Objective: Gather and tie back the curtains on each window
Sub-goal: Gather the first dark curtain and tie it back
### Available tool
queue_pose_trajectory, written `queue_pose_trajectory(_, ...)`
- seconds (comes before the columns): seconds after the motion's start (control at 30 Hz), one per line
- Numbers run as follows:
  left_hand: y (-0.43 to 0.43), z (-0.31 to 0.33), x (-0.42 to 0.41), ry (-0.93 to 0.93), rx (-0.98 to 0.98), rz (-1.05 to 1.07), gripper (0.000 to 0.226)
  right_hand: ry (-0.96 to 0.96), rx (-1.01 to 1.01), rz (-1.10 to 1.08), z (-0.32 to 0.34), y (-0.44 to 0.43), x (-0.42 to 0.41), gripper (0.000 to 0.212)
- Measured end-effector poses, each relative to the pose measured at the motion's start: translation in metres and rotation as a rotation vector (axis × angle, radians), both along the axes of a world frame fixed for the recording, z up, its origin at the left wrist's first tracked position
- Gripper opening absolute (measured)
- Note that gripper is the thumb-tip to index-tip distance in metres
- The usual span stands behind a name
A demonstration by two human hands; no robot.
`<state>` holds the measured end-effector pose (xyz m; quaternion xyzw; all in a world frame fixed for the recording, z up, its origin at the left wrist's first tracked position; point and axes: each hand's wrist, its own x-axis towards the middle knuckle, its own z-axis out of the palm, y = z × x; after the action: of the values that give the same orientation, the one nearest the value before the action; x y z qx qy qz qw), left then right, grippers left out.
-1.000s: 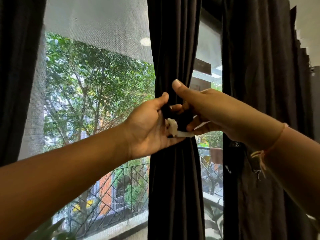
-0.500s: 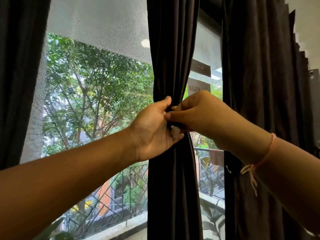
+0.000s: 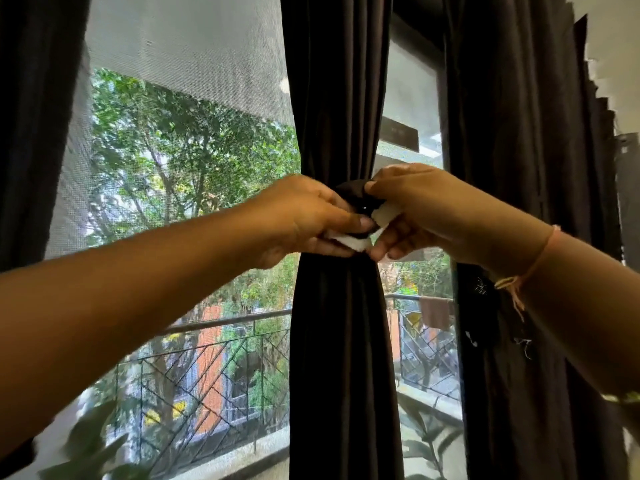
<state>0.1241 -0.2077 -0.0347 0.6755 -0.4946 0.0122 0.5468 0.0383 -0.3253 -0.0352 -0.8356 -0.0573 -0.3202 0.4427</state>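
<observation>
Daylight comes through a grey mesh-screened window, with green trees and a dark metal balcony railing beyond it. Hanging down the middle of the window is the dark brown gathered curtain, pinched into a narrow waist at hand height and flaring out above and below. A second dark brown pleated curtain hangs loose just to its right, and the edge of a third dark curtain fills the left side.

At the waist of the gathered curtain the left hand lies back upward, its thumb and fingers pinching one end of a white fabric tie strip against the front of the folds. The right hand has its fingers curled round the other end of the same strip, and a dark bulge of cloth shows between the two hands. A thin orange thread bracelet circles the right wrist.

Half a second ago the right hand lay over the left hand's fingertips and only a speck of white showed; now the hands sit side by side with the strip drawn out between them. A second ago the right forefinger stood straight up; now it is curled down with the rest.
</observation>
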Motion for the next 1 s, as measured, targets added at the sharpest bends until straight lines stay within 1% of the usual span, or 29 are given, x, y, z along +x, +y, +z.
queue_pose_trajectory(0.07,0.001,0.01,-0.002,-0.119,0.065,0.101,0.014,-0.07,-0.114,-0.13,0.003,-0.005,0.0,0.018)
queue_pose_trajectory(0.13,0.003,0.017,-0.001,-0.327,0.121,0.254,0.019,-0.196,-0.224,-0.254,0.005,-0.011,0.0,0.018)
queue_pose_trajectory(0.2,0.006,0.018,0.0,-0.589,0.174,0.375,0.015,-0.299,-0.254,-0.273,0.003,-0.016,0.0,0.018)
queue_pose_trajectory(0.23,0.006,0.017,0.001,-0.711,0.188,0.397,0.013,-0.338,-0.269,-0.272,0.001,-0.016,-0.001,0.017)
queue_pose_trajectory(0.3,0.006,0.014,0.002,-0.897,0.201,0.393,0.015,-0.405,-0.309,-0.266,-0.003,-0.014,0.0,0.011)
queue_pose_trajectory(0.37,0.007,0.015,0.004,-0.991,0.239,0.422,0.015,-0.462,-0.379,-0.264,-0.007,-0.011,0.002,0.007)
queue_pose_trajectory(0.43,0.009,0.016,0.008,-1.013,0.315,0.52,0.01,-0.513,-0.469,-0.273,-0.01,-0.008,0.004,0.011)
queue_pose_trajectory(0.5,0.01,0.019,0.011,-1.04,0.377,0.65,0.017,-0.556,-0.516,-0.272,-0.013,-0.006,0.005,0.013)
queue_pose_trajectory(0.53,0.009,0.021,0.011,-1.043,0.384,0.681,0.02,-0.581,-0.538,-0.273,-0.015,-0.005,0.006,0.012)
queue_pose_trajectory(0.6,0.008,0.027,0.009,-0.993,0.384,0.666,0.021,-0.638,-0.579,-0.27,-0.019,-0.003,0.007,0.011)
queue_pose_trajectory(0.67,0.009,0.034,0.008,-0.864,0.449,0.596,0.027,-0.685,-0.603,-0.256,-0.021,-0.002,0.008,0.011)
queue_pose_trajectory(0.7,0.011,0.038,0.007,-0.74,0.474,0.514,0.031,-0.7,-0.615,-0.245,-0.022,-0.002,0.009,0.01)
queue_pose_trajectory(0.77,0.016,0.046,0.006,-0.393,0.48,0.297,0.033,-0.715,-0.651,-0.228,-0.025,-0.002,0.011,0.009)
queue_pose_trajectory(0.8,0.018,0.05,0.007,-0.256,0.489,0.23,0.034,-0.711,-0.686,-0.23,-0.027,-0.002,0.012,0.011)
queue_pose_trajectory(0.83,0.021,0.054,0.008,-0.17,0.51,0.188,0.033,-0.703,-0.734,-0.24,-0.029,-0.001,0.014,0.015)
queue_pose_trajectory(0.9,0.022,0.057,0.008,-0.115,0.544,0.151,0.025,-0.673,-0.825,-0.254,-0.032,0.001,0.016,0.017)
queue_pose_trajectory(0.97,0.024,0.055,0.009,-0.162,0.539,0.133,0.018,-0.616,-0.859,-0.228,-0.03,0.001,0.014,0.016)
queue_pose_trajectory(1.0,0.024,0.054,0.011,-0.2,0.53,0.132,0.015,-0.587,-0.817,-0.201,-0.027,0.0,0.013,0.018)
